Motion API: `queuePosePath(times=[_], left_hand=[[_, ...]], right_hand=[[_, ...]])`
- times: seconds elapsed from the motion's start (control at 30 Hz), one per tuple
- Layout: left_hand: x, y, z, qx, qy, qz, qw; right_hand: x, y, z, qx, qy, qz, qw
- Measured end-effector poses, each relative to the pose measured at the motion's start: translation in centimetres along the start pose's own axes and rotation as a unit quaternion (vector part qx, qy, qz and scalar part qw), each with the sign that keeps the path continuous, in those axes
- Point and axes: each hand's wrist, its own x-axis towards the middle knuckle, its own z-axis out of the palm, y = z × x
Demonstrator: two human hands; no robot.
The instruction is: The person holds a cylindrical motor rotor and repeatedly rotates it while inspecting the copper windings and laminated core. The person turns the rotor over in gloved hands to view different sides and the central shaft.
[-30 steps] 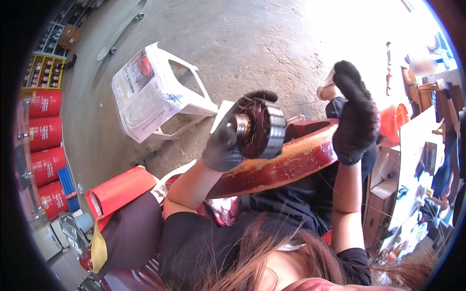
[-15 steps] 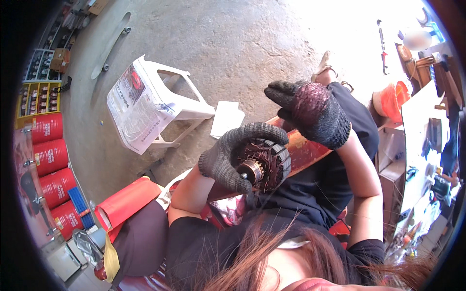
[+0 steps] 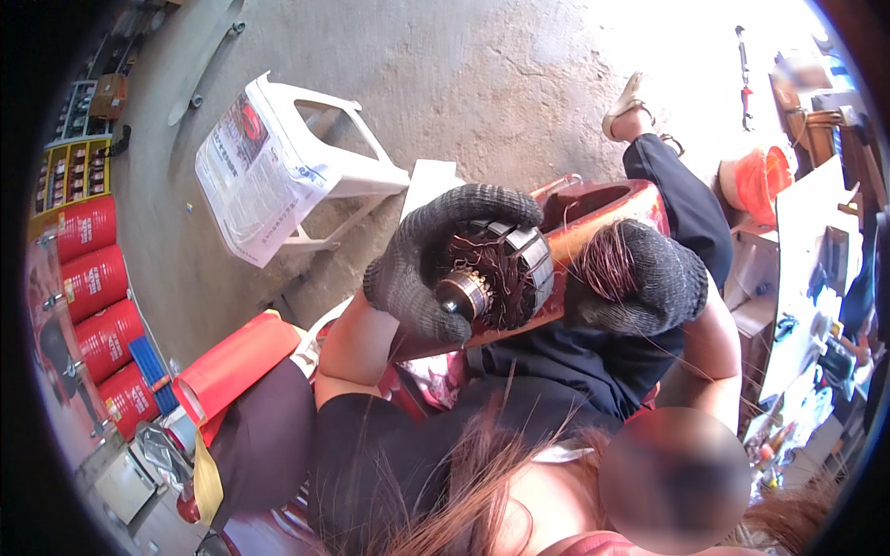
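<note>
My left hand, in a dark grey knitted glove, is closed around a motor armature. The armature's copper commutator and shaft end point toward the lower left, and loose dark-red wires show between it and the slotted steel core. Just right of it, my right hand, gloved alike, is bent around a tangled wad of thin reddish-brown copper wire. Some strands stick out toward the armature. Its fingertips are partly hidden. Beneath both hands lies a long red, worn, trough-like piece, with its open end away from me.
A white plastic stool with newspaper on it stands ahead to the left. Red drums line the far left. A red roll lies by my left elbow. At right are an orange-lined bucket and a cluttered bench.
My right hand has come down and turned, from raised above the red piece to beside the armature. The wire wad now faces the armature. My left hand keeps its hold, shifted slightly.
</note>
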Motion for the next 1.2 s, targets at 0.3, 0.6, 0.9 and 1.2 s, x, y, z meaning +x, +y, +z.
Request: queuePosePath(times=[0.3, 0.6, 0.9, 1.2], left_hand=[[0.7, 0.0, 0.2, -0.095, -0.029, 0.052, 0.994], [1.3, -0.5, -0.4, 0.003, 0.127, 0.141, 0.982], [1.7, -0.7, -0.3, 0.068, 0.121, 0.132, 0.982], [1.1, -0.8, -0.2, 0.025, 0.135, 0.159, 0.978]], right_hand=[[-4.3, -3.9, 3.7, 0.491, 0.386, 0.273, 0.732], [1.7, -2.4, 3.3, 0.179, 0.511, 0.256, 0.801], [2.2, -0.4, 3.5, 0.316, 0.528, 0.131, 0.777], [0.1, -0.9, 3.3, 0.407, 0.512, 0.099, 0.750]])
